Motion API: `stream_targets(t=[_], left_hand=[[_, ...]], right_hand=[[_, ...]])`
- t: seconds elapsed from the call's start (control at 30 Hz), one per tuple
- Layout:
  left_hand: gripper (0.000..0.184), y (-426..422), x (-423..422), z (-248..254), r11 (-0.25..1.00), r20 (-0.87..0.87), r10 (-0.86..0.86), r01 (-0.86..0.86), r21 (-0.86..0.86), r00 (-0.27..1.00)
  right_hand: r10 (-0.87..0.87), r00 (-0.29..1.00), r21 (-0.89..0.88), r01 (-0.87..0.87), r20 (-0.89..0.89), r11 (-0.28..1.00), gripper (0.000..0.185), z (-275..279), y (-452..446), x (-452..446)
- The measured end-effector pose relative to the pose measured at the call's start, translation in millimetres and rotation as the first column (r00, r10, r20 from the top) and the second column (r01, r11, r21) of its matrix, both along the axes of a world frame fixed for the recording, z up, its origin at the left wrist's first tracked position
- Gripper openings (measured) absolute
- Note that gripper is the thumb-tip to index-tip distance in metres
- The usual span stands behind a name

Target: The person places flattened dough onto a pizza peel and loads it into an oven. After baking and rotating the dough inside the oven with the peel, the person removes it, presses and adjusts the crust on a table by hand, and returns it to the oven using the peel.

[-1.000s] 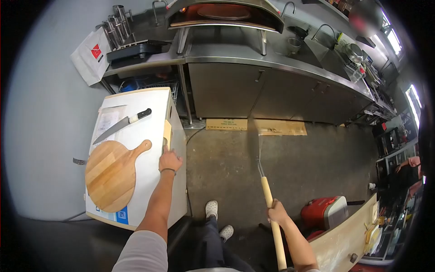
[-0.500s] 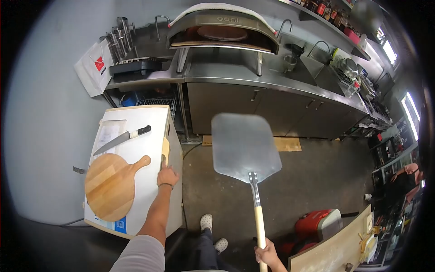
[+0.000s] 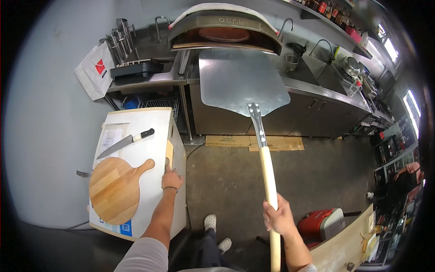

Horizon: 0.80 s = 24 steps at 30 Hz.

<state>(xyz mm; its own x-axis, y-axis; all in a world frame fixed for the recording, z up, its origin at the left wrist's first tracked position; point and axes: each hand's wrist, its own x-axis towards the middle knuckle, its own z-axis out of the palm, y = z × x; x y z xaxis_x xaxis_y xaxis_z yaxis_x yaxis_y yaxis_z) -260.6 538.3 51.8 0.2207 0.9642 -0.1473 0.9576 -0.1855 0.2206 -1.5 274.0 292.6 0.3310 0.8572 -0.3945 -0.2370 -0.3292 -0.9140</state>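
Observation:
My right hand is wrapped round the pale wooden handle of a pizza peel. The peel's flat metal blade is raised in front of the pizza oven and overlaps the counter edge; nothing lies on it. My left hand rests at the right edge of the white cabinet top, by a wooden edge piece; its index finger is stretched out. On that top lie a round wooden board with a short handle and a knife with a black and white handle.
A steel counter with sinks runs along the back. White paper bag at back left. Flattened cardboard lies on the floor. A red and white cooler and a wooden table are at lower right. Another person is at far right.
The peel has turned from edge-on to flat, then risen and moved forward to the oven's front. My right hand has moved up and forward with it. My left hand remains at the cabinet edge.

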Motion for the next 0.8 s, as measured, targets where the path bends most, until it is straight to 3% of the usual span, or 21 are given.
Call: stream_targets(t=[0.13, 0.27, 0.33, 0.47, 0.63, 0.7, 0.8], left_hand=[[0.038, 1, 1, 4, 0.999, 0.023, 0.013, -0.012, -0.042, 1.000], [0.038, 0, 1, 4, 1.000, -0.006, 0.007, -0.007, -0.022, 1.000], [0.031, -1, 0, -1, 0.998, 0.004, 0.003, -0.004, 0.061, 1.000], [0.031, 1, 1, -2, 0.999, -0.019, 0.006, -0.005, 0.042, 1.000], [0.030, -1, 2, 1, 0.999, 0.012, 0.006, -0.007, 0.033, 1.000], [0.030, 0, 0, -3, 1.000, 0.018, 0.012, -0.012, -0.002, 1.000], [0.030, 1, 0, 0, 1.000, 0.029, 0.017, -0.017, -0.007, 0.999]], right_hand=[[0.022, 0.989, -0.039, -0.017, 0.149, 0.999, 0.015, 23, 21, 8], [0.016, 0.999, -0.030, -0.014, 0.051, 0.999, 0.016, 45, 40, 15], [0.012, 0.999, -0.032, -0.010, 0.041, 0.999, 0.017, 48, 48, 18], [0.012, 0.999, -0.022, -0.011, 0.053, 1.000, 0.016, 54, 68, 29], [-0.026, 0.978, 0.055, 0.038, -0.207, 0.998, 0.023, 85, 96, 47], [0.033, 0.974, 0.107, -0.009, -0.222, 0.994, 0.023, 103, 112, 50], [-0.055, 0.946, 0.045, 0.074, -0.320, 0.996, 0.027, 132, 137, 52]])
